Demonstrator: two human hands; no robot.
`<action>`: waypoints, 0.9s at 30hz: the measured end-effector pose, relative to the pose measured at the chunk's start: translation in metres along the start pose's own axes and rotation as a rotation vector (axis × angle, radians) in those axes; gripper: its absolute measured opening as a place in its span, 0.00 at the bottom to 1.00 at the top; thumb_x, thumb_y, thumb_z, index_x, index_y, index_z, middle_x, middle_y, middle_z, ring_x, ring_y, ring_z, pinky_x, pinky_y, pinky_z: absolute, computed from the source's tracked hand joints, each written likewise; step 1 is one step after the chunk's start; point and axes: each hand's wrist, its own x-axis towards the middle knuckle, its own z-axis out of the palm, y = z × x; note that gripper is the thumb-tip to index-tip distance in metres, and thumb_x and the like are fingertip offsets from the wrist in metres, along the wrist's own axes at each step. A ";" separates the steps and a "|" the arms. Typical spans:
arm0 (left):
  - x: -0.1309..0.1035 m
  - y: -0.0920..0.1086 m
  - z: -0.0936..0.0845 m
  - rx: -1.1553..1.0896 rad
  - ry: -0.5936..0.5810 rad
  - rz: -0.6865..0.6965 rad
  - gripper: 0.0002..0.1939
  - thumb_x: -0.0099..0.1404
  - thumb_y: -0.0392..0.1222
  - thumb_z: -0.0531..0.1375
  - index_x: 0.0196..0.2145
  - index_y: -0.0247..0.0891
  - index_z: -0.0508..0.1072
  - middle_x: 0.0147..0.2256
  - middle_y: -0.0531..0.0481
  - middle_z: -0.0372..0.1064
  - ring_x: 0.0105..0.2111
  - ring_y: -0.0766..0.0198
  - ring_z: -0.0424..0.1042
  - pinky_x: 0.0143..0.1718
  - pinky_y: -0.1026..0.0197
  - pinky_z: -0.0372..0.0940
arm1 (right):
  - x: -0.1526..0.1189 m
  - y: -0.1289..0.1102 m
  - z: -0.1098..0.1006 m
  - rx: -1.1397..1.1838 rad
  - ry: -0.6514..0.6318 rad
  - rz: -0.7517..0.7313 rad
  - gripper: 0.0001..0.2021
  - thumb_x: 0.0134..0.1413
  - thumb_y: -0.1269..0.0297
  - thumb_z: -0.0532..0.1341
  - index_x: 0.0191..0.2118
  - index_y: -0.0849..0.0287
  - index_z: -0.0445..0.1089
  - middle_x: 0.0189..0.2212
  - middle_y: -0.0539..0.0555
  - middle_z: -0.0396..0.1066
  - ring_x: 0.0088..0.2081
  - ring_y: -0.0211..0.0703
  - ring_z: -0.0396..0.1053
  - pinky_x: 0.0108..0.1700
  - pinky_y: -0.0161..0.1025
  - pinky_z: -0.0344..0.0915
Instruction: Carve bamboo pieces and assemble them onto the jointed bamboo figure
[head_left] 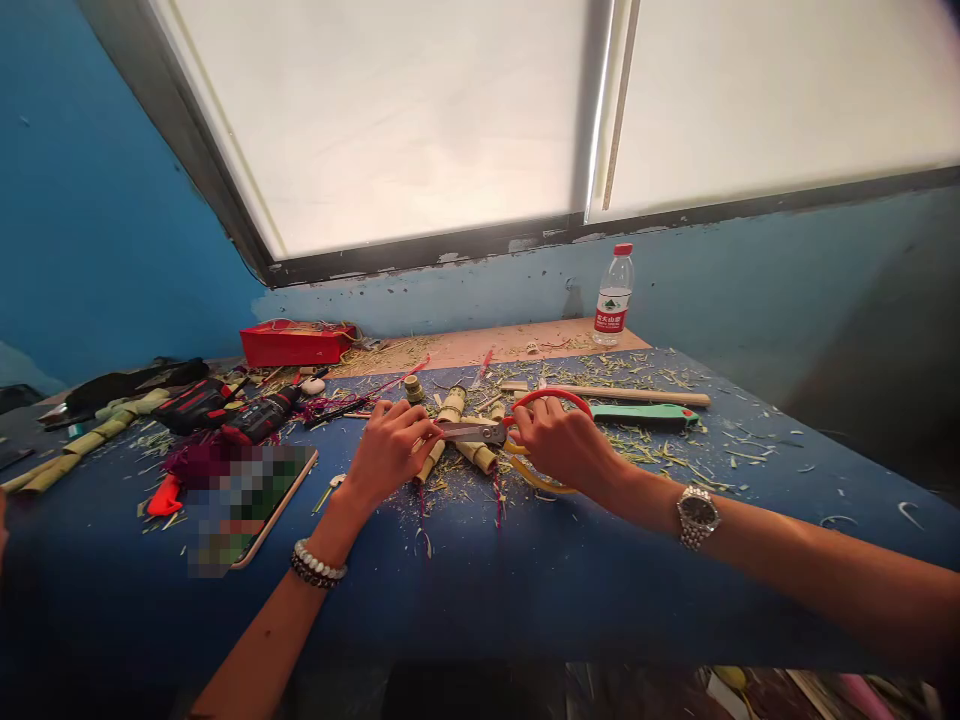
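My right hand (559,440) grips a pair of scissors (472,432) by its red and yellow handles, the metal blades pointing left. At the blade tips, my left hand (394,445) is closed in a pinch; what is between its fingers is too small to make out. Below and behind the blades lies a small figure of bamboo pieces (478,457), partly hidden by the scissors and my hands. Thin pink-red strings (498,500) trail from its lower ends. A short bamboo piece (413,388) stands just behind my left hand.
A green-handled tool (645,413) and a wooden stick (630,396) lie right of my right hand. Left are a phone (277,505), power drills (262,415) and bamboo lengths (94,440). A red box (296,345) and water bottle (614,295) stand behind. Shavings litter the blue table (465,600).
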 end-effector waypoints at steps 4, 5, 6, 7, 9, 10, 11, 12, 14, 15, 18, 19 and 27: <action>-0.001 0.000 0.001 0.001 0.000 -0.009 0.08 0.72 0.40 0.59 0.35 0.40 0.77 0.34 0.50 0.76 0.37 0.57 0.68 0.43 0.52 0.57 | -0.003 -0.005 0.007 0.015 0.053 -0.016 0.16 0.74 0.67 0.46 0.36 0.64 0.67 0.28 0.59 0.71 0.29 0.48 0.70 0.26 0.41 0.45; -0.001 0.000 0.001 0.006 0.002 -0.012 0.08 0.72 0.40 0.59 0.35 0.40 0.77 0.34 0.50 0.76 0.37 0.57 0.68 0.43 0.52 0.57 | -0.003 -0.005 0.008 0.012 0.056 -0.031 0.15 0.73 0.68 0.47 0.36 0.64 0.67 0.28 0.59 0.71 0.29 0.47 0.69 0.25 0.41 0.45; -0.001 0.000 0.001 0.011 0.002 -0.012 0.09 0.72 0.40 0.58 0.35 0.40 0.77 0.34 0.50 0.76 0.37 0.57 0.68 0.43 0.52 0.57 | -0.003 -0.005 0.009 0.007 0.052 -0.048 0.15 0.73 0.70 0.47 0.36 0.64 0.67 0.27 0.59 0.70 0.27 0.46 0.69 0.25 0.41 0.44; -0.001 0.000 0.001 0.016 0.002 -0.011 0.09 0.72 0.40 0.58 0.35 0.40 0.77 0.34 0.50 0.76 0.37 0.57 0.68 0.43 0.52 0.57 | -0.003 -0.005 0.008 0.001 0.040 -0.063 0.16 0.73 0.71 0.46 0.35 0.65 0.67 0.26 0.58 0.70 0.26 0.44 0.67 0.24 0.41 0.44; -0.001 0.001 0.001 0.029 0.000 -0.005 0.09 0.72 0.40 0.58 0.35 0.40 0.76 0.34 0.50 0.75 0.37 0.57 0.68 0.43 0.52 0.57 | -0.003 -0.004 0.006 -0.006 0.006 -0.085 0.18 0.72 0.72 0.45 0.35 0.65 0.68 0.24 0.57 0.68 0.23 0.42 0.64 0.23 0.41 0.43; -0.001 0.001 0.000 0.037 -0.002 -0.001 0.09 0.73 0.41 0.58 0.35 0.40 0.76 0.34 0.50 0.75 0.37 0.57 0.68 0.43 0.52 0.57 | -0.002 -0.004 0.005 -0.005 -0.011 -0.096 0.18 0.72 0.74 0.44 0.34 0.65 0.68 0.23 0.56 0.67 0.21 0.41 0.62 0.23 0.41 0.43; -0.001 0.002 0.000 0.044 -0.002 0.002 0.10 0.73 0.41 0.58 0.35 0.40 0.76 0.34 0.50 0.75 0.37 0.57 0.68 0.43 0.52 0.56 | -0.001 -0.003 0.004 -0.001 -0.024 -0.112 0.18 0.70 0.76 0.44 0.33 0.65 0.68 0.22 0.55 0.66 0.20 0.40 0.61 0.22 0.40 0.43; 0.000 0.002 0.000 0.048 0.000 0.003 0.10 0.73 0.41 0.58 0.34 0.40 0.76 0.33 0.50 0.76 0.37 0.57 0.69 0.42 0.52 0.56 | 0.000 -0.003 0.003 0.006 -0.034 -0.131 0.18 0.69 0.78 0.45 0.33 0.65 0.68 0.22 0.54 0.65 0.20 0.39 0.59 0.22 0.40 0.43; 0.000 0.002 -0.001 0.048 0.008 0.000 0.10 0.72 0.42 0.58 0.34 0.40 0.76 0.33 0.50 0.76 0.36 0.57 0.69 0.42 0.53 0.56 | 0.002 -0.002 0.002 0.024 -0.051 -0.162 0.17 0.65 0.82 0.45 0.32 0.65 0.68 0.22 0.53 0.64 0.20 0.39 0.59 0.22 0.39 0.44; -0.001 0.002 -0.001 0.047 0.016 -0.002 0.10 0.72 0.42 0.59 0.34 0.40 0.76 0.33 0.50 0.76 0.36 0.58 0.69 0.41 0.53 0.56 | 0.003 -0.002 0.002 0.035 -0.059 -0.174 0.18 0.63 0.83 0.45 0.31 0.64 0.68 0.23 0.53 0.64 0.20 0.39 0.59 0.23 0.39 0.45; -0.002 0.001 0.000 0.049 0.042 -0.010 0.09 0.72 0.44 0.60 0.34 0.41 0.78 0.32 0.51 0.76 0.35 0.59 0.70 0.41 0.54 0.57 | 0.006 -0.001 0.003 0.077 -0.093 -0.188 0.18 0.60 0.85 0.44 0.32 0.64 0.68 0.26 0.55 0.66 0.21 0.39 0.60 0.23 0.38 0.47; -0.003 0.001 0.000 0.054 0.049 -0.012 0.10 0.72 0.44 0.60 0.34 0.42 0.78 0.32 0.51 0.75 0.35 0.59 0.70 0.41 0.53 0.57 | 0.006 -0.001 0.004 0.090 -0.102 -0.188 0.19 0.60 0.86 0.44 0.32 0.64 0.68 0.27 0.55 0.67 0.21 0.39 0.60 0.23 0.38 0.47; -0.002 0.002 -0.002 0.087 0.016 -0.015 0.12 0.74 0.45 0.57 0.36 0.41 0.78 0.34 0.50 0.76 0.36 0.59 0.71 0.42 0.52 0.56 | 0.004 -0.004 0.008 0.146 -0.113 -0.151 0.20 0.57 0.88 0.43 0.32 0.64 0.68 0.26 0.55 0.67 0.21 0.40 0.60 0.22 0.38 0.46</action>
